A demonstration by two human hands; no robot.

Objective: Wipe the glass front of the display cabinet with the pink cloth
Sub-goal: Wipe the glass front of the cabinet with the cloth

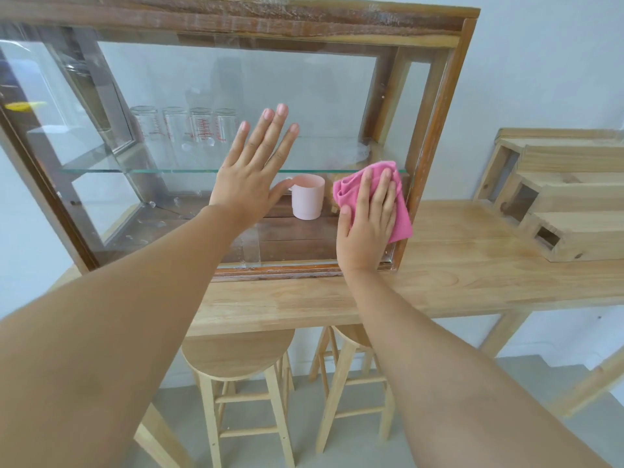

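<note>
We press the pink cloth (374, 194) flat against the glass front (236, 96) at its lower right corner, our right hand (366, 224) spread over it with fingers straight. Our left hand (251, 173), open and empty, braces mid-pane. We judge wiping underway; smears remain at the lower left and along the top.

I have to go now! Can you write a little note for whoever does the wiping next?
Left hand: open, flat on the glass front, mid-pane.
Right hand: fingers straight, pressing the pink cloth on the glass at the lower right corner of the display cabinet.
Done: can't tell how much; smudges show near the cloth.
Left: wipe the remaining pane.
</note>
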